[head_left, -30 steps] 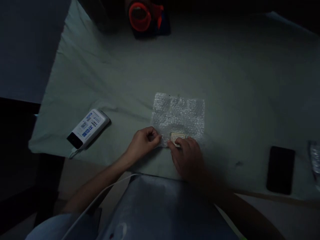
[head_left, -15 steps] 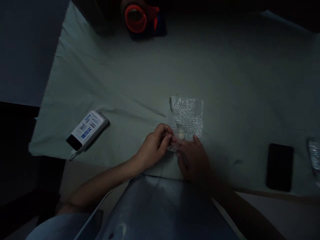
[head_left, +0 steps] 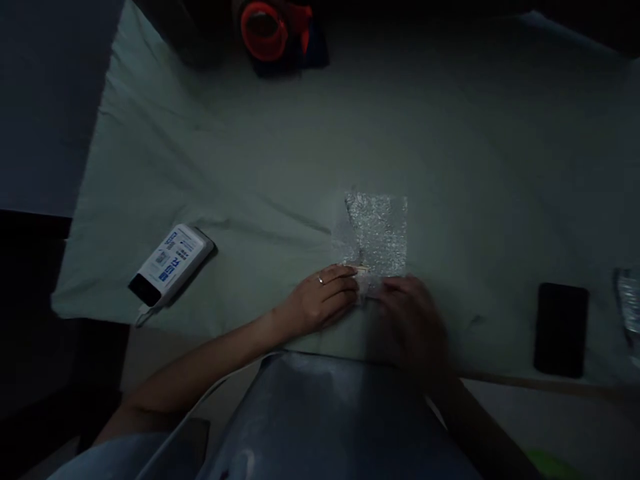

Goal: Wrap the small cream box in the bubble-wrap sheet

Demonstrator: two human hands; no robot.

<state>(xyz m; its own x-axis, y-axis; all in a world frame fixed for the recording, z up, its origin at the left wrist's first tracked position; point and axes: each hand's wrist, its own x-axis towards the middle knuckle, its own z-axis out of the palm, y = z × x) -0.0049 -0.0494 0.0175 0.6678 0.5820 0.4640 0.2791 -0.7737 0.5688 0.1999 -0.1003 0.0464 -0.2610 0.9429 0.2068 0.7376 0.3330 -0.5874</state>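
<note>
A sheet of clear bubble wrap (head_left: 381, 230) lies flat on the pale green cloth, its near edge folded. My left hand (head_left: 327, 297), with a ring on one finger, rests palm down on the near left part of the wrap, fingers stretched out. Just beyond its fingertips shows a small yellowish-edged item (head_left: 362, 268), partly covered. My right hand (head_left: 413, 317) is smeared by motion at the near right corner of the wrap; whether it grips the edge is not clear.
On the left of the cloth (head_left: 280, 147) lies a white power bank (head_left: 173, 259) with a cable. A red tape dispenser (head_left: 265, 32) stands at the back. A black phone (head_left: 561, 330) and shiny plastic packaging (head_left: 629, 307) are at the right.
My left hand has gone from pinching the wrap's near left corner to lying flat on it. My right hand has moved right, off the small item. The near edge of the wrap looks flatter.
</note>
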